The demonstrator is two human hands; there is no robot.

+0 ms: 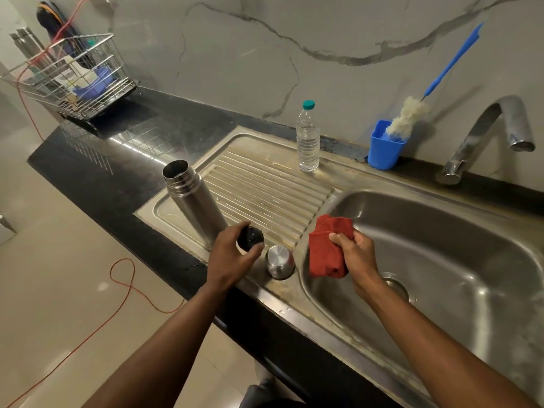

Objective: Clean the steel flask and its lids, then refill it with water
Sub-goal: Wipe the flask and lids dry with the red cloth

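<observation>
The open steel flask [192, 201] stands upright on the left of the ribbed drainboard [265, 189]. My left hand [232, 256] grips a black inner lid [250, 237] just above the drainboard's front edge, right of the flask's base. A steel cup lid [280, 262] sits upside down beside it, near the sink's front rim. My right hand [354, 254] holds a bunched red cloth [326, 248] over the left edge of the sink basin [441, 260].
A clear water bottle with a green cap [308, 136] stands at the back of the drainboard. A blue cup [385, 145] holds a bottle brush [407, 119]. The tap [485, 134] is at the far right. A wire rack [73, 78] sits on the black counter's far left.
</observation>
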